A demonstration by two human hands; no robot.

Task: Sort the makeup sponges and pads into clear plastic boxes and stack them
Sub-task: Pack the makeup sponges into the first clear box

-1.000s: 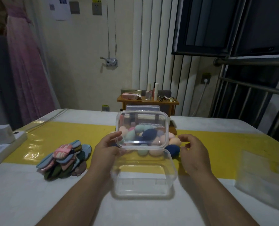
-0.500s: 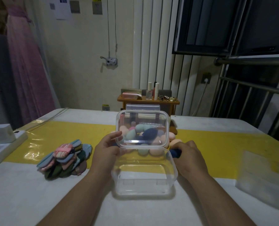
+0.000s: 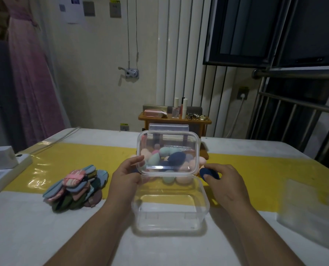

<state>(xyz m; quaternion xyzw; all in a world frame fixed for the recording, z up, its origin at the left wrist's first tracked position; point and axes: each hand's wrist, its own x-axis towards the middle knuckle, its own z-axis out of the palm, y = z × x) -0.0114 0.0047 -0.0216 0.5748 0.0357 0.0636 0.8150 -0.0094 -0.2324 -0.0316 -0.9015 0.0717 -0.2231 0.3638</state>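
The left hand (image 3: 128, 177) holds the raised lid (image 3: 168, 137); the right hand (image 3: 227, 187) pinches a dark blue sponge (image 3: 207, 172), half hidden by its fingers. The other sponges (image 3: 202, 161) look blurred behind the lid.

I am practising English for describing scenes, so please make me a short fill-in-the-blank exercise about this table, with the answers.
1. The left hand holds the clear ____ of the box.
2. The right hand pinches a dark ____ sponge.
3. The box is ____ inside.
4. The pile of pads lies on the box's ____ side.
Answers: lid; blue; empty; left.
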